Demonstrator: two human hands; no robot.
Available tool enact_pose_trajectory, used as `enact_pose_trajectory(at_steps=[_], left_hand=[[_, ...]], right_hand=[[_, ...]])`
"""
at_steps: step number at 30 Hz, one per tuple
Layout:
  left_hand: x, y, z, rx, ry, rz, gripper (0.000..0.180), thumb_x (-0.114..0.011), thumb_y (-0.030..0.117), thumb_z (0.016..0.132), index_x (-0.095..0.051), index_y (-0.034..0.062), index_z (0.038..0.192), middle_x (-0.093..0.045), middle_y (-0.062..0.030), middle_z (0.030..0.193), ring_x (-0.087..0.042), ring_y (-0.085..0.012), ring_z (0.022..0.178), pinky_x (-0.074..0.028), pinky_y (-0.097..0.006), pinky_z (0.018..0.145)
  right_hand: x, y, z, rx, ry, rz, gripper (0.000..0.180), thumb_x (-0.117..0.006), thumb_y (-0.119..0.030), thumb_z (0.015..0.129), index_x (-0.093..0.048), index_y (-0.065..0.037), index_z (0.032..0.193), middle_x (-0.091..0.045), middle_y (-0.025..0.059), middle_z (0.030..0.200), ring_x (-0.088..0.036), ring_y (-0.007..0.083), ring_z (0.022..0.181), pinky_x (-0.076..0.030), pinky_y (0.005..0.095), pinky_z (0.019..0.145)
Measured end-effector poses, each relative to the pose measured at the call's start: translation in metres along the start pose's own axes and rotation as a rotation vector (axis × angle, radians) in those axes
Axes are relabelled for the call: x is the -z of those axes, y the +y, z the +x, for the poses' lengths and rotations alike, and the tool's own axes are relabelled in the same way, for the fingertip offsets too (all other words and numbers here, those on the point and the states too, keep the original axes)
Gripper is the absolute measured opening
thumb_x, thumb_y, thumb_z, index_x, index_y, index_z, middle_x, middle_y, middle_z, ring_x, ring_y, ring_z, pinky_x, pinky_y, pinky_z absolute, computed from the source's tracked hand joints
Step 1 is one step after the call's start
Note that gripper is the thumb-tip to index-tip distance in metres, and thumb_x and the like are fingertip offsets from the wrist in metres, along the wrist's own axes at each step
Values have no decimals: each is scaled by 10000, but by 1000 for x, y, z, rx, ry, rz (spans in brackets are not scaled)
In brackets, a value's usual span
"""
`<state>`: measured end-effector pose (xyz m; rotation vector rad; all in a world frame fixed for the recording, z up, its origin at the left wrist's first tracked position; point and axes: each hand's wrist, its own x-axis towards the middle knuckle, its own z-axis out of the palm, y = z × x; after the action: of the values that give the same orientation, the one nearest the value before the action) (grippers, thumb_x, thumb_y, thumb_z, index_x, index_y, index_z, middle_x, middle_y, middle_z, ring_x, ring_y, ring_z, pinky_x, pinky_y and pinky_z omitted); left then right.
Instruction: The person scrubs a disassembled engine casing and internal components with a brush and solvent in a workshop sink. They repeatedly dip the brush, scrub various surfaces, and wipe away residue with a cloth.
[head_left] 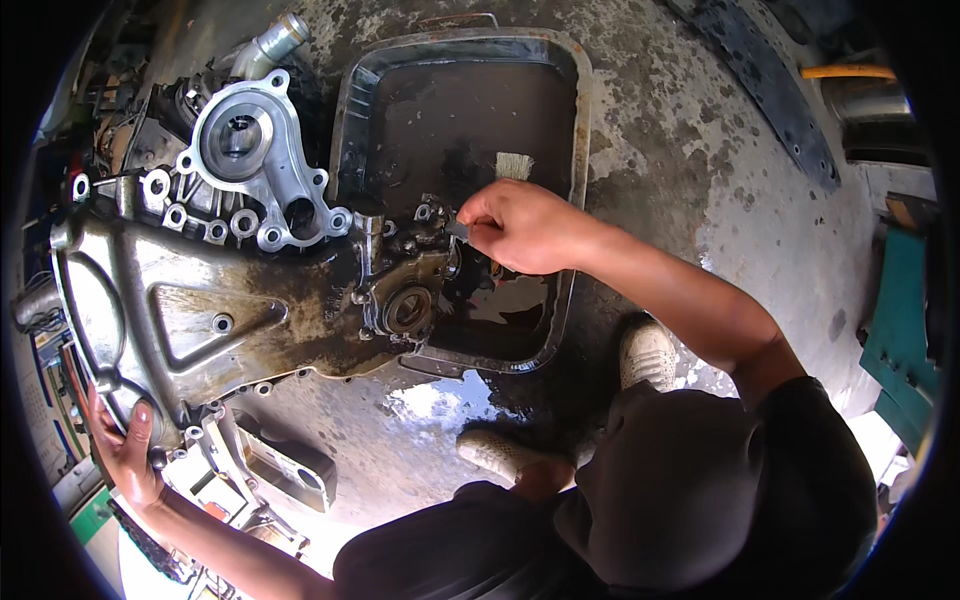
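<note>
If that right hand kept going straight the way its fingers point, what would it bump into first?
Most likely the large metal cover, at its grimy narrow end just left of the right hand. They look very close and may already touch; this one view leaves the depth unclear.

Cannot make out any detail between the fingertips of the right hand (530, 230). Cannot follow the brush (514, 166) behind that hand, nor the left wall of the tray (583, 140) behind the metal cover (270, 300). Cannot see the left hand (130, 462) whole at the cover's edge.
</note>
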<state>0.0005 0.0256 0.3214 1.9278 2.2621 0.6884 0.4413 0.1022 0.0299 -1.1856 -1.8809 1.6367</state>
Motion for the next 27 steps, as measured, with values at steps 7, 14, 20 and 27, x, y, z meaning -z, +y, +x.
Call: enact_pose_trajectory(at_steps=[7,14,20,27], left_hand=[[2,4,3,-28,-17,28,793,-830,167,779,-428,-64,1422,-472,-117,1371,-392,-214,1246,-209,-331,1112],[4,-5,8,-84,-55,25,826,-852,205,757,-429,-62,1415,-520,-83,1209,-457,-192,1116,-309,-302,1021],[10,-20,9,-55,-62,4,824,-829,148,775,-385,-73,1433,-498,-119,1310,-466,-211,1185,-320,-325,1058],[10,-24,7,-36,-76,-55,819,-811,101,776,-368,-74,1443,-470,-131,1334,-450,-216,1198,-304,-339,1073]], right_hand=[[1,7,-10,-58,21,49,109,-527,-46,905,-615,13,927,-590,47,630,-530,157,574,-427,354,566],[-10,3,-28,-94,-23,53,91,-545,-77,801,-588,3,810,-636,173,739,-637,352,746,-484,433,689],[6,12,-18,-78,53,170,180,-518,-59,906,-621,-9,1044,-628,99,703,-602,197,648,-479,362,643],[2,6,-6,63,138,-287,217,-549,-111,908,-647,-73,1099,-695,122,861,-674,328,851,-496,457,766]])
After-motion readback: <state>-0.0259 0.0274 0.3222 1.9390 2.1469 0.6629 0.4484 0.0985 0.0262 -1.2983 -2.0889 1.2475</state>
